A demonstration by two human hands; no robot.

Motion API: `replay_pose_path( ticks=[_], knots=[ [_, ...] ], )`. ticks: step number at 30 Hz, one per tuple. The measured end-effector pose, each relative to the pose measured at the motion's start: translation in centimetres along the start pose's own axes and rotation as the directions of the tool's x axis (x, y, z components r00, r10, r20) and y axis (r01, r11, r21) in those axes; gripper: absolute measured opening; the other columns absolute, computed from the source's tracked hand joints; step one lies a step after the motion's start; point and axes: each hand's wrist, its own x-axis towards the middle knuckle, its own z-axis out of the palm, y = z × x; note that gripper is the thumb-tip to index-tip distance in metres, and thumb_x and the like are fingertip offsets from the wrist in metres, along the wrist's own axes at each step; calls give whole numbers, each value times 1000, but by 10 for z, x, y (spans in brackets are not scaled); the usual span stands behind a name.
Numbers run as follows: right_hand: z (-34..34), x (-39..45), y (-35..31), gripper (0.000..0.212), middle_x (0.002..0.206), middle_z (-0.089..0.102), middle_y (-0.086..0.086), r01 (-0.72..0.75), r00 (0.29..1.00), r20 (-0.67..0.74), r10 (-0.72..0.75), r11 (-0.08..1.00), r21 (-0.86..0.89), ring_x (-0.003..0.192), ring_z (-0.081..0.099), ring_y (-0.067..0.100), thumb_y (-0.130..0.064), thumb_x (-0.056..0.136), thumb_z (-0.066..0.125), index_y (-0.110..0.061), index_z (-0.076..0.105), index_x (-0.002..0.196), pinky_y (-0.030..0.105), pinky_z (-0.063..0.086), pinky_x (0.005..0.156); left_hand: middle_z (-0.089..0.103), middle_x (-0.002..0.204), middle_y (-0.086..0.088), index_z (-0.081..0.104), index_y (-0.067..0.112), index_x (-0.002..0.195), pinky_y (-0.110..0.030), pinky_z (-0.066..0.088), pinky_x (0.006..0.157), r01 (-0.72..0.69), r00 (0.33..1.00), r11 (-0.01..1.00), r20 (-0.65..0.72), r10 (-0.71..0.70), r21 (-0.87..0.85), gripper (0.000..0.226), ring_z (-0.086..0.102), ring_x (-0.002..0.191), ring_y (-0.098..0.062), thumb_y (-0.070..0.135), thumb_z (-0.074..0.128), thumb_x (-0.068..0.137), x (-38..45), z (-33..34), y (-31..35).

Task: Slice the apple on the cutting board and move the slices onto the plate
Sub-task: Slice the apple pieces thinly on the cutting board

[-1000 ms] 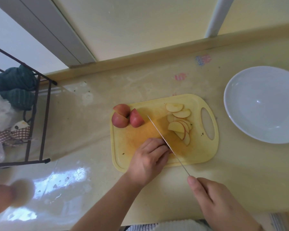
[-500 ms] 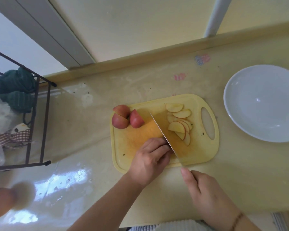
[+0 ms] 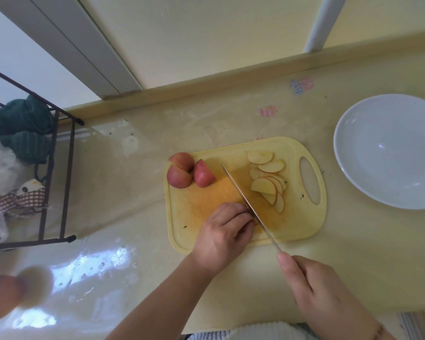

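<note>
Your left hand (image 3: 225, 229) curled over a hidden apple piece on the yellow plastic cutting board (image 3: 302, 224); your right hand (image 3: 314, 285) gripped the thin steel knife (image 3: 245, 200). Cut slices (image 3: 268, 180) lay beside the blade, the white plate (image 3: 353, 173) empty. Knuckles should have guided the blade, fingertips tucked.

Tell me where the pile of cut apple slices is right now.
In the head view, the apple slices lie on the right part of the cutting board, between the knife and the board's handle hole.
</note>
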Motion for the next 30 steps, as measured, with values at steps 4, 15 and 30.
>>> replay_pose_path(
  ticks=[4,15,30],
  knots=[
    [-1,-3,0,69,50,46,5,-23,1000,19,23,1000,4,48,43,12,-68,74,23,-4,47,64,30,39,58,71,101,-11,77,-2,96,-32,55,87,-3,1000,1000,-3,3,-4,7,68,95,-25,3,73,92,1,0,0],
    [1,-5,1,71,52,50,-5,-24,1000,18,24,999,-33,53,46,10,-75,71,16,-11,44,61,26,36,56,71,99,-10,76,-1,94,-31,55,87,-8,1000,1000,-7,8,-11,6,66,95,-24,-2,74,89,1,-1,0],
    [11,14,-2,60,49,51,-11,14,1000,10,-14,1000,-20,50,42,12,-69,75,18,-16,36,54,26,35,54,72,105,-9,77,-1,98,-33,56,88,-10,1000,1000,-9,10,-28,9,68,98,-24,0,74,90,2,-2,0]
  ],
)
